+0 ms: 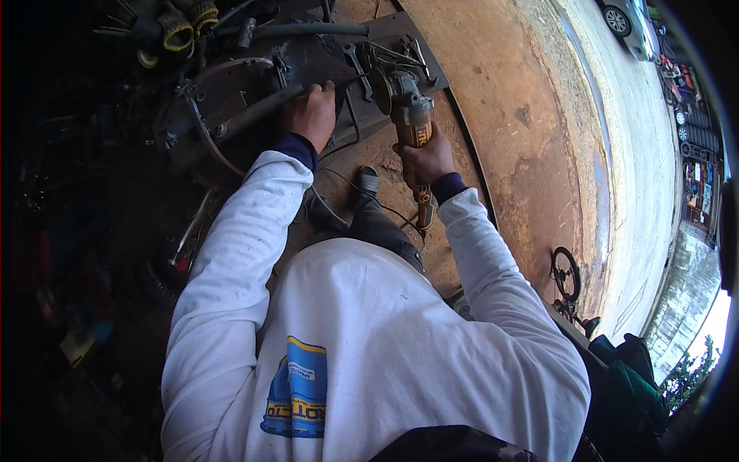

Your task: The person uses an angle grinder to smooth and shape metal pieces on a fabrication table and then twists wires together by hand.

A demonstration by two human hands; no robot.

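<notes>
My right hand (431, 156) is wrapped round the yellow and black body of an angle grinder (416, 117). The grinder's disc and guard (379, 86) point away from me, over the right end of the metal workbench (385, 29). My left hand (312, 117) is closed, knuckles up, beside a thick grey tube (269, 104) on the bench. Something thin and dark runs from its fingertips toward the disc; I cannot make out its kind. A wrench (356, 71) lies between my left hand and the grinder.
A hammer (246, 33), a long bar (312, 31) and a curved metal strip (202, 127) lie on the bench. Yellow-cuffed gloves (177, 35) are at the far left. A cable (385, 206) hangs by my legs. A bicycle wheel (566, 275) and a parked car (627, 27) stand to the right.
</notes>
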